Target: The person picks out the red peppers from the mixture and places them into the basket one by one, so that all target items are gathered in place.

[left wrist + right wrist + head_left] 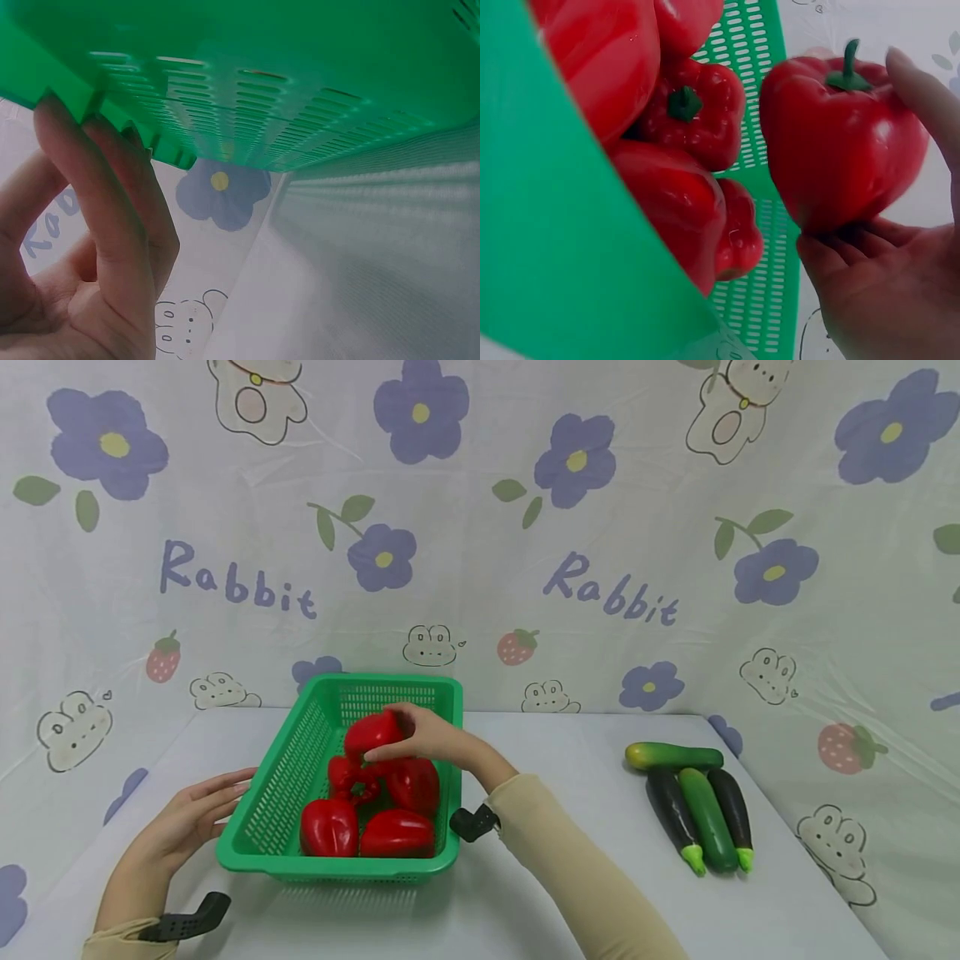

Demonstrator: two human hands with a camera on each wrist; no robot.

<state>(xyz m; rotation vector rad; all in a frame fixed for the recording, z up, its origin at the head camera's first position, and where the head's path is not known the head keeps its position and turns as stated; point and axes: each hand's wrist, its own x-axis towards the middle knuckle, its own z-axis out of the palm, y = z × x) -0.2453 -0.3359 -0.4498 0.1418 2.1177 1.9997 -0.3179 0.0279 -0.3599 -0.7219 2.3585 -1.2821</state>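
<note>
A green plastic basket (251, 814) with slotted walls stands on the white table, holding several red bell peppers (397, 833). Over its far part, my right hand (431, 733) grips another red bell pepper (369, 734) between thumb and fingers. The right wrist view shows this bell pepper (844, 146) with its green stem up, apart from the other peppers (697, 112). At the basket's left side, my left hand (191, 814) touches the rim with its fingertips. In the left wrist view, the left fingers (112, 195) are lightly bent against the rim (169, 154) from outside.
To the right on the table lie two dark eggplants (672, 810) and two green cucumber-like vegetables (707, 818), grouped together. A patterned cloth (480, 560) with flowers and rabbits hangs behind the table. Black wrist cameras (474, 823) sit on both wrists.
</note>
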